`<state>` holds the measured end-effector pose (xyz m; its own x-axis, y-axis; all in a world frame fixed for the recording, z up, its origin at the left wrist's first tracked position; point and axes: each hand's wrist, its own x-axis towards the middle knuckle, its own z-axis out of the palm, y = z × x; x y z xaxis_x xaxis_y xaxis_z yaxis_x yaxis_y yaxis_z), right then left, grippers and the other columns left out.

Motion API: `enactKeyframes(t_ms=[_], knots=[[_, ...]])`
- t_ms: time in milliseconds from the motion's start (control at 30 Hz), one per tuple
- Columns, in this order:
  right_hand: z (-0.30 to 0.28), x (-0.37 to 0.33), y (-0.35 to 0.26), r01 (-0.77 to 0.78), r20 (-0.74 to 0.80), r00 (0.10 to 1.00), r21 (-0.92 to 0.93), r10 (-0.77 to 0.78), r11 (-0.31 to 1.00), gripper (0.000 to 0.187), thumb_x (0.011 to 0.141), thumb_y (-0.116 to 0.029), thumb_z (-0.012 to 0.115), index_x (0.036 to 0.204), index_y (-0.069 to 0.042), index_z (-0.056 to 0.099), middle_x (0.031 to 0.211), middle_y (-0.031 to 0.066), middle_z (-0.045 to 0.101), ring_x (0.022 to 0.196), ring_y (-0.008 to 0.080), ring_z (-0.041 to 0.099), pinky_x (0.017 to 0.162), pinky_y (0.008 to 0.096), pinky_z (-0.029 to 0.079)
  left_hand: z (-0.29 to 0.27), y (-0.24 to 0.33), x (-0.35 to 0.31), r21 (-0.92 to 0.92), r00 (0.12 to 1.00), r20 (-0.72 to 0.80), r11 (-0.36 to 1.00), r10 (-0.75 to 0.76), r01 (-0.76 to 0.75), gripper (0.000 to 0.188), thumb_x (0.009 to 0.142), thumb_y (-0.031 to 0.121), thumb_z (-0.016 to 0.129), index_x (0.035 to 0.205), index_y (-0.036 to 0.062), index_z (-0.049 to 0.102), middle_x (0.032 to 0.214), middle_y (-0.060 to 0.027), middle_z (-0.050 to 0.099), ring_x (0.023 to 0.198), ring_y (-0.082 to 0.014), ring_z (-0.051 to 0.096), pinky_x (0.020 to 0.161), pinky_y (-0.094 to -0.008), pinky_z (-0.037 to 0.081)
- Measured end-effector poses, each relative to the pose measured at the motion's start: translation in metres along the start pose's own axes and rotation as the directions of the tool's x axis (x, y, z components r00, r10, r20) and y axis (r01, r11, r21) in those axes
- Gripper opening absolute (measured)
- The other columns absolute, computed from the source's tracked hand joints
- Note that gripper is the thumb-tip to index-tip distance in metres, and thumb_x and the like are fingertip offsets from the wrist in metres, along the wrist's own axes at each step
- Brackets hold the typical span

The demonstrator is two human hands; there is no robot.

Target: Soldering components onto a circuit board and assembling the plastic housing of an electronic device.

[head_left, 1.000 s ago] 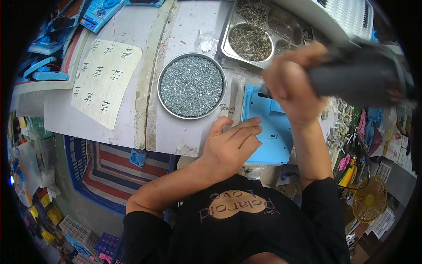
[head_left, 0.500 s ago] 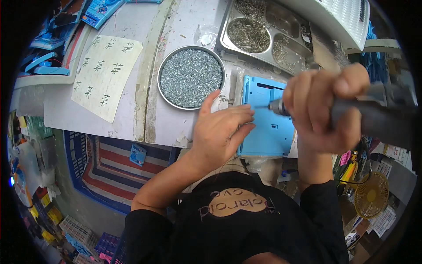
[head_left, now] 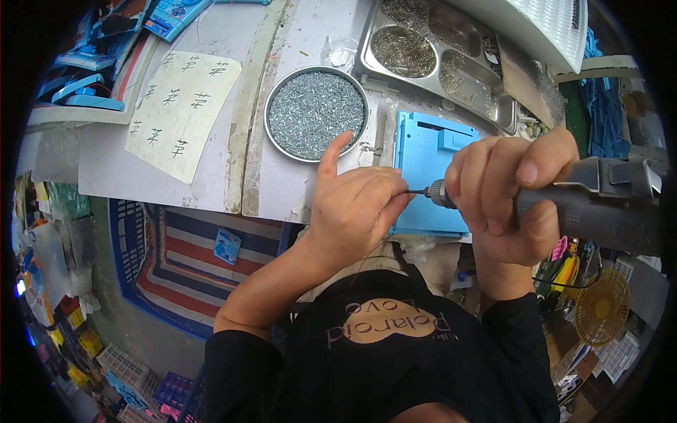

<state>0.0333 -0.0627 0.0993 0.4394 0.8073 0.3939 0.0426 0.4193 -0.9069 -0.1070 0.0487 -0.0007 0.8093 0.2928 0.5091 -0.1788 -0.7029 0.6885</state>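
Right hand (head_left: 511,194): grip closed round the body of a dark power screwdriver (head_left: 592,211), thumb and fingers wrapped about it. Tool lies nearly level, its knurled collar and thin driver bit (head_left: 417,192) pointing to the person's left.

Left hand (head_left: 356,208): thumb and forefinger drawn together at the tip of the bit. Cannot tell whether the pads meet or hold something small there. Outermost finger stretched away from the rest, its tip over the near rim of a round dish.

Beneath bit and hands, a flat blue plastic housing (head_left: 427,151) on the worktop (head_left: 282,194). Raised rectangular block and a dark slot toward its far edge; right side partly covered by the right hand. Whether the bit touches the housing is unclear.

Left of the housing, the round dish (head_left: 268,116), metal-rimmed, filled with small silvery metal pieces (head_left: 310,113). Beyond the housing, a steel compartment tray (head_left: 506,113) with more small metal bits. Crumpled clear plastic (head_left: 340,51) between dish and tray.

Farther left, a pale sheet of paper (head_left: 187,120) bearing handwritten characters; past it, blue plastic parts (head_left: 88,63) in a heap. Below the worktop, a blue basket (head_left: 125,268) with striped cloth (head_left: 190,261) and a small blue packet (head_left: 227,247). Far right, a yellow fan (head_left: 603,308).
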Motion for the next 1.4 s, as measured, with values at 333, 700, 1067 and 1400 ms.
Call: enactKeyframes(t_ms=[333,700,1067,1400], knots=[[0.009,-0.023,0.026,-0.081,-0.082,0.994,-0.049,0.076,0.996,0.035,0.096,-0.035,0.072,0.104,-0.012,0.047,0.057,-0.0036,0.046,0.048,0.0108,0.048,0.055,0.0302,0.045,-0.050,-0.065,0.021,0.617,0.950,0.082,0.764,-0.300,0.188,0.023,0.081,0.020,0.079,0.101,0.0116,0.071,0.107,-0.0026,0.063,0.111,-0.0229,0.053,0.105,-0.0497,0.031],[0.011,-0.036,0.039,-0.024,0.082,0.995,-0.377,0.059,0.926,0.031,0.092,-0.015,0.077,0.094,-0.008,0.047,0.067,0.0035,0.053,0.055,0.0164,0.053,0.055,0.0327,0.046,-0.044,-0.073,0.021,0.501,0.971,0.070,0.850,-0.229,0.164,0.011,0.085,0.022,0.073,0.089,0.0131,0.068,0.093,-0.0019,0.063,0.095,-0.0245,0.056,0.095,-0.0501,0.034],[0.009,-0.019,-0.005,-0.006,-0.005,1.000,0.068,0.007,0.998,0.033,0.097,-0.038,0.071,0.106,-0.015,0.050,0.058,-0.0047,0.051,0.049,0.0110,0.051,0.051,0.0287,0.044,-0.009,-0.002,-0.011,-0.004,0.993,0.114,1.000,-0.009,0.010,0.018,0.078,0.011,0.079,0.093,0.0151,0.069,0.090,0.0054,0.069,0.087,-0.0149,0.061,0.095,-0.0446,0.030],[0.016,-0.039,0.000,-0.080,-0.068,0.994,0.075,0.086,0.994,0.035,0.096,-0.038,0.073,0.103,-0.014,0.048,0.058,-0.0039,0.051,0.049,0.0123,0.053,0.054,0.0309,0.046,-0.018,0.005,-0.007,-0.005,0.982,0.185,1.000,0.025,-0.024,0.034,0.073,0.013,0.080,0.106,0.0112,0.070,0.111,-0.0014,0.069,0.107,-0.0195,0.062,0.101,-0.0466,0.032]])
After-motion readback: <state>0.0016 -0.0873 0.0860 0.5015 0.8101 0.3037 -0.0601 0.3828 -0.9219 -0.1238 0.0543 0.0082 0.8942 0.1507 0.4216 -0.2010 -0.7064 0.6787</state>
